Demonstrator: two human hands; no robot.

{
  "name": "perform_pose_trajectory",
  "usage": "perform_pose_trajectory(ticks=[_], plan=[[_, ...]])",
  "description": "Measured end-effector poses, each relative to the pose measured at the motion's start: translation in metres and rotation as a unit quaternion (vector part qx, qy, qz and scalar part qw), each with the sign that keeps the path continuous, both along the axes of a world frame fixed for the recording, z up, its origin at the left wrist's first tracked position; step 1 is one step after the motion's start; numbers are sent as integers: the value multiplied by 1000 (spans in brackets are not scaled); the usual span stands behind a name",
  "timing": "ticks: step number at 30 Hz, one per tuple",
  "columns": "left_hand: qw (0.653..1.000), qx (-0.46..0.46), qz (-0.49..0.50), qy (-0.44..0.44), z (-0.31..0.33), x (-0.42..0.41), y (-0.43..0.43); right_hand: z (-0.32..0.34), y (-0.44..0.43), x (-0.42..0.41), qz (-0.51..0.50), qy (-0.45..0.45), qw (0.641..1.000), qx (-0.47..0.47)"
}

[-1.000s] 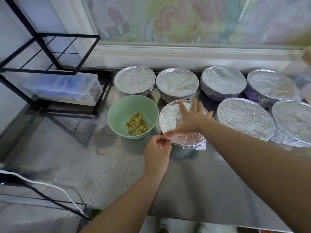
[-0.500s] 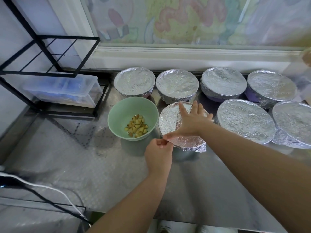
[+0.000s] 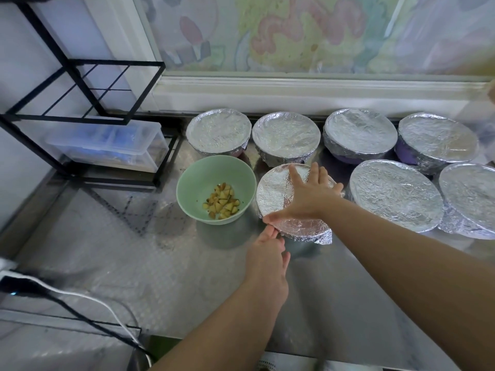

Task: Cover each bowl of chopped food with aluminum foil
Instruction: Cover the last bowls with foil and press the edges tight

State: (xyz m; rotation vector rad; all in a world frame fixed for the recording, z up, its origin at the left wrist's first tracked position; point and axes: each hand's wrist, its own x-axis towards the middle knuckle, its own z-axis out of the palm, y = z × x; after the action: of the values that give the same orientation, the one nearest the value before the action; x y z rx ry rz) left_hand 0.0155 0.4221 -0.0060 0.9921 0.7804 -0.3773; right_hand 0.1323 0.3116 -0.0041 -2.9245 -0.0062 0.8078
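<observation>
A foil-covered bowl (image 3: 272, 194) stands at the front middle of the steel counter. My right hand (image 3: 310, 195) lies flat on its foil top with fingers spread, thumb along the near-left rim. My left hand (image 3: 267, 249) reaches up from below, its straight fingertips touching the foil edge just under that rim. A loose foil corner sticks out at the bowl's near right. To the left, a light green bowl (image 3: 187, 183) stands uncovered with chopped yellow-brown food (image 3: 221, 202) in it. Several other foil-covered bowls (image 3: 286, 135) stand behind and to the right.
A black wire rack (image 3: 80, 84) stands at the left with a clear plastic container (image 3: 107, 145) under it. A white cable (image 3: 88, 298) crosses the lower left corner. A white sill (image 3: 294, 95) and patterned window close off the back.
My left hand's fingers have uncurled from the foil edge and now point straight at the rim. My right hand stays flat on the foil top.
</observation>
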Motion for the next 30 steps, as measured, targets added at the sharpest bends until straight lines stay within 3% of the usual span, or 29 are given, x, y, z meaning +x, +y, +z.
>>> perform_pose_trajectory(ticks=[6, 11, 15, 26, 28, 30], plan=[[998, -58, 18, 16, 8, 1, 13, -1, 0, 0, -3, -1, 1000, 2], [990, -93, 104, -18, 11, 22, 23, -3, 0, 1, -7, 2, 1000, 7], [982, -162, 77, -64, 10, 35, 19, -3, 1, 0, -10, 0, 1000, 8], [972, -209, 100, -39, -11, 54, 24, -3, 1, -1, -16, -2, 1000, 2], [972, -182, 138, -45, -14, 43, 21, -2, 2, -3, -24, 2, 1000, -1], [987, -82, 131, -42, -17, 25, 16, -2, 5, -6, -41, 8, 999, -6]])
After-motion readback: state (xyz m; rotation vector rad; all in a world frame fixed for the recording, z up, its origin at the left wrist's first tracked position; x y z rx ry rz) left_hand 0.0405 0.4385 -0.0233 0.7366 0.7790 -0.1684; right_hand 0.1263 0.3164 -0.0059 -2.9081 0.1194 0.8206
